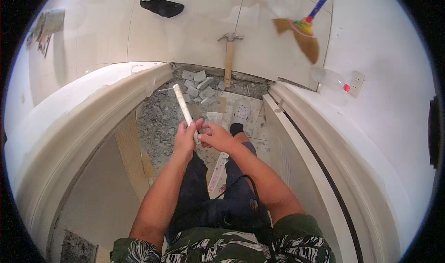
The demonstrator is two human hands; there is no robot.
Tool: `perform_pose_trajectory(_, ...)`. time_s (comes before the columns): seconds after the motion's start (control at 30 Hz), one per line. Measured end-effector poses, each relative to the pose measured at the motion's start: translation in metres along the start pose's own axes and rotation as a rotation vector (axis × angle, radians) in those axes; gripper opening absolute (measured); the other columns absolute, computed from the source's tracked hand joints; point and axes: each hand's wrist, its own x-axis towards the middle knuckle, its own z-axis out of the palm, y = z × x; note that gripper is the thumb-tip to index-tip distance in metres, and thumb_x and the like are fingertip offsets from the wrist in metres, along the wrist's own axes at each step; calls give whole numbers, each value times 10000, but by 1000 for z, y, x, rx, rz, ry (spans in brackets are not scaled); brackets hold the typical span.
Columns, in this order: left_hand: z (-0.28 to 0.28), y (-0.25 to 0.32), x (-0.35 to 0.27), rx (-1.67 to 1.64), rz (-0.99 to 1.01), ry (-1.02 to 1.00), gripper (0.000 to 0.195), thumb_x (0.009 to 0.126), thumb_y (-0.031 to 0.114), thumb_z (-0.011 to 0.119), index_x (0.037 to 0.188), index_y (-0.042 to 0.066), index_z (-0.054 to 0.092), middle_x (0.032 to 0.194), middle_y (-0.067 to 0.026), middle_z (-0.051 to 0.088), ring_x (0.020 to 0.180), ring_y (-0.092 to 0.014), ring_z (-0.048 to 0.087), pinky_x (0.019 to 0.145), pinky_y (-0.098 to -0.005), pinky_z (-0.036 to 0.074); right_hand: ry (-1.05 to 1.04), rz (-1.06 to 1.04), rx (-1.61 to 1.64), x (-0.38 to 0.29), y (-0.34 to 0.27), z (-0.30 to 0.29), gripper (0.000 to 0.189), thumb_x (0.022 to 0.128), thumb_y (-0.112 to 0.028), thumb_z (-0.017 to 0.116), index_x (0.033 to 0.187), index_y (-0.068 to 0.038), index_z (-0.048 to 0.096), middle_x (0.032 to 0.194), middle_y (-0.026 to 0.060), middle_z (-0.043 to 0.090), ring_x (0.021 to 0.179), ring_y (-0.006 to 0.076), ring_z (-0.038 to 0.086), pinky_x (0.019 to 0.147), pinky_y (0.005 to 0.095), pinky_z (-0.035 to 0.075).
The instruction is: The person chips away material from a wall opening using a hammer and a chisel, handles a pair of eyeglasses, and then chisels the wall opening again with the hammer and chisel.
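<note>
A pale, narrow bar, stained along its length, slants up and left from my hands. What looks like a thin nail or pin juts sideways from its far end. My left hand is closed around the bar's lower part, thumb on top. The fingers of my right hand pinch the bar's near end, close beside the left. Beyond the hands, broken tile or mortar chunks lie on the rubble. A claw hammer rests with its head on the floor tiles and its wooden handle pointing towards me.
A door frame and an open door flank me. Grey rubble covers the floor at left. Another person's socked foot stands beyond the threshold. A broom and a plastic bottle are at right, near a wall socket.
</note>
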Motion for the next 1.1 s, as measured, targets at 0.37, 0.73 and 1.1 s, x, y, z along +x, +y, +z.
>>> perform_pose_trajectory(0.37,35,-4,-27,657,136,14,341,941,287,553,1142,31,452,944,-76,568,849,-188,566,764,-335,493,196,139,306,7,20,-24,268,843,-168,637,1038,-2,560,832,99,659,628,190,635,552,317,518)
perform_pose_trajectory(0.73,17,55,-195,1005,-104,-1203,605,889,455,581,1276,1,482,1231,-224,555,1153,-361,535,979,-404,421,522,520,252,47,54,-141,219,862,-193,622,1007,-29,610,823,69,656,605,185,617,509,350,503)
perform_pose_trajectory(1.1,15,63,-133,1052,88,-993,582,836,354,673,1284,40,475,1219,-149,583,1145,-306,547,961,-380,432,627,508,24,133,49,-193,199,848,-227,656,928,-45,662,720,33,649,542,159,603,482,349,458)
